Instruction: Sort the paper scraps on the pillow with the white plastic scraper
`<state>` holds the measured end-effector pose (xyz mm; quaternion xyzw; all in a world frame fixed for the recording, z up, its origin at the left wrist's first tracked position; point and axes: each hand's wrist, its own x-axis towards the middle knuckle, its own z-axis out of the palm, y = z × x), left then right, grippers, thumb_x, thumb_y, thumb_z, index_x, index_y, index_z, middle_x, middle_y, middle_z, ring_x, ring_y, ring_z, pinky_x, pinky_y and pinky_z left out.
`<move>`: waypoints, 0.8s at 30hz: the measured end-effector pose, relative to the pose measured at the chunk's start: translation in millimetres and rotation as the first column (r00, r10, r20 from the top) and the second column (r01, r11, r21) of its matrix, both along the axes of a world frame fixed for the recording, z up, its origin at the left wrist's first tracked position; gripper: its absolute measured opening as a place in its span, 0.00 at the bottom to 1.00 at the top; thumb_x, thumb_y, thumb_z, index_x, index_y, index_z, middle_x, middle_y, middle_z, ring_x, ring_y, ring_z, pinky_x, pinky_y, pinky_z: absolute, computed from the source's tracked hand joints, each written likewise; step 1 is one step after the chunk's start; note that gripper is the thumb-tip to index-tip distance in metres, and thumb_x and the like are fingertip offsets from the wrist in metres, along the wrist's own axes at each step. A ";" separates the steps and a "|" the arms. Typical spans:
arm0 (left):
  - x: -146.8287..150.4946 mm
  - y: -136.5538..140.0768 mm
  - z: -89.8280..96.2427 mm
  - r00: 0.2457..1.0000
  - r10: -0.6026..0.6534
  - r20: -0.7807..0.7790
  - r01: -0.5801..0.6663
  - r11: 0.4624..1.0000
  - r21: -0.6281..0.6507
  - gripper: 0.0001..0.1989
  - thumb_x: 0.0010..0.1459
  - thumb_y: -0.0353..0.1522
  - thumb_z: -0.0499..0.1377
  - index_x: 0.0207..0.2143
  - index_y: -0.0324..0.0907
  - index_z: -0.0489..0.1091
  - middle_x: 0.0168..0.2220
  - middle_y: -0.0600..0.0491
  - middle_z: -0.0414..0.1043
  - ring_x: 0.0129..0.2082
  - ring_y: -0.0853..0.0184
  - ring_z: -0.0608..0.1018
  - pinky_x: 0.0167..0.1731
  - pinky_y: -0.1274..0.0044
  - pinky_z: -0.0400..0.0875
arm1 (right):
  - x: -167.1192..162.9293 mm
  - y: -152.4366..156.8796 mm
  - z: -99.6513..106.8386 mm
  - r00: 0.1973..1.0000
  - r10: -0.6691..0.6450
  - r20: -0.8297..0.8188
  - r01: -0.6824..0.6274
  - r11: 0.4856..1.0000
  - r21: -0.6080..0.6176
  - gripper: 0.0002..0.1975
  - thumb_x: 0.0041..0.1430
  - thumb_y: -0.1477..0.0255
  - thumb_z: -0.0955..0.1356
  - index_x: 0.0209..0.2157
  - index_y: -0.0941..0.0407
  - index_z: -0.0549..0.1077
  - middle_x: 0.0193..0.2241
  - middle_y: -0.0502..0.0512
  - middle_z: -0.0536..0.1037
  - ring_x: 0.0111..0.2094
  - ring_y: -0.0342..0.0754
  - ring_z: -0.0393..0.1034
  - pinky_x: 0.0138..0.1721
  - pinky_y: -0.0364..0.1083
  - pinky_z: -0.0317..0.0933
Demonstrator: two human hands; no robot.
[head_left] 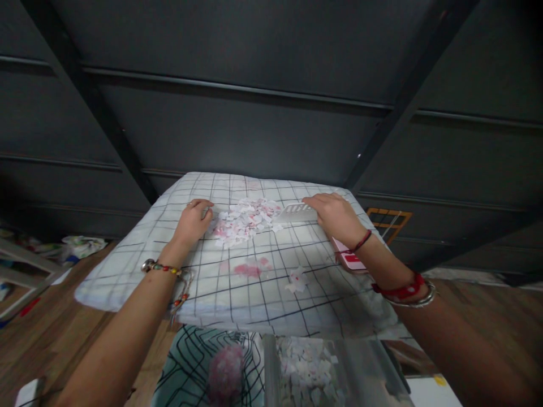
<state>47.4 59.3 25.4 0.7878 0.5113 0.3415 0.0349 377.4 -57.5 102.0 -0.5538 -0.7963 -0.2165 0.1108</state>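
Observation:
A loose pile of small torn white and pink-stained paper scraps [248, 219] lies on a white cushion-like surface covered in grid-patterned cloth [169, 288]. At the pile's right edge stands a thin white slotted plate [297, 212], tilted on its long side; my right hand [335, 212] is closed on its right end. My left hand [195, 219] is at the left edge of the pile, its fingers curled with thumb and forefinger close together. A pale edge shows by those fingertips, too faint to name.
A pink phone-like object [351, 259] lies beneath my right forearm. Nearer are a pink stain [250, 268] and a crumpled scrap [297, 279]. Below the front edge sit a clear plastic bin [271, 373] with paper bits and a pinkish bundle [226, 370]. Dark panels [254, 130] rise behind.

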 end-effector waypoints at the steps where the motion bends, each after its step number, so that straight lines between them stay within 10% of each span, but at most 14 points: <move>1: 0.3 -0.4 0.3 1.000 0.004 -0.003 -0.004 1.000 0.000 0.17 0.53 0.35 0.47 0.39 0.41 0.72 0.43 0.45 0.73 0.48 0.57 0.74 0.54 0.63 0.66 | 0.4 -1.0 -0.2 1.000 -0.001 -0.002 0.001 1.000 -0.005 0.22 0.51 0.86 0.59 0.44 0.59 0.75 0.36 0.59 0.79 0.38 0.51 0.69 0.40 0.48 0.57; 24: 4.6 -3.8 7.7 0.998 0.019 -0.052 -0.021 0.999 -0.037 0.15 0.52 0.31 0.49 0.38 0.42 0.71 0.43 0.46 0.74 0.49 0.57 0.73 0.55 0.64 0.66 | -10.9 -3.6 -3.1 1.000 -0.017 0.012 0.017 1.000 0.006 0.20 0.55 0.85 0.57 0.43 0.59 0.74 0.35 0.59 0.78 0.38 0.52 0.68 0.41 0.49 0.55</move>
